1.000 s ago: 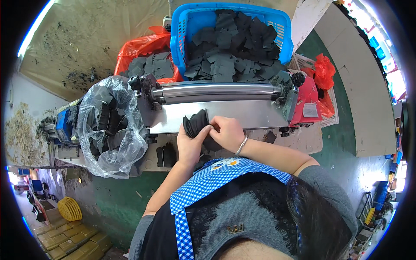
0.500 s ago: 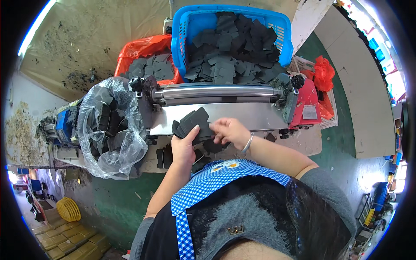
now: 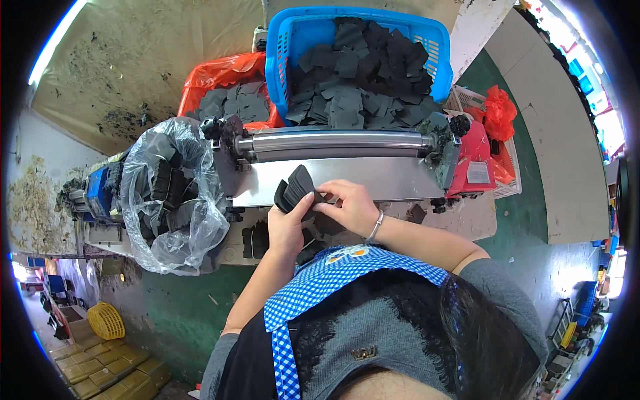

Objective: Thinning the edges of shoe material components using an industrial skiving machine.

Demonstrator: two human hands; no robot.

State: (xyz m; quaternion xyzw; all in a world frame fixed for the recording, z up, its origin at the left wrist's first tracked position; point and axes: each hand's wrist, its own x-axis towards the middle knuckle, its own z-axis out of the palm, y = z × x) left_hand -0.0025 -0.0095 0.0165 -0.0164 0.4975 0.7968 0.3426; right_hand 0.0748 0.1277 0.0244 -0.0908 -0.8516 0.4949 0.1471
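A small fanned stack of thin black sheet pieces point(image 3: 298, 185) is gripped between the thumb and fingers of my left hand point(image 3: 288, 227). My right hand point(image 3: 349, 208), with a bangle at the wrist, pinches the stack's right edge, its fingertips close to my left thumb. Both hands are just in front of a roller machine's flat metal plate point(image 3: 387, 179). Behind that plate runs the shiny steel roller point(image 3: 333, 141). More black pieces point(image 3: 255, 240) lie on the bench beneath and beside my left hand, partly hidden by my arms.
A blue basket point(image 3: 272, 60) heaped with black pieces stands behind the machine. Left of it is a red bag point(image 3: 193, 77) of similar pieces. A clear plastic bag point(image 3: 175, 250) with black bundles sits at the left. A red machine housing point(image 3: 479, 157) and a white crate point(image 3: 512, 167) are right.
My right hand has moved left and closed on the stack's edge. The pieces, flatter and spread before, now stand more upright and bent in my left hand.
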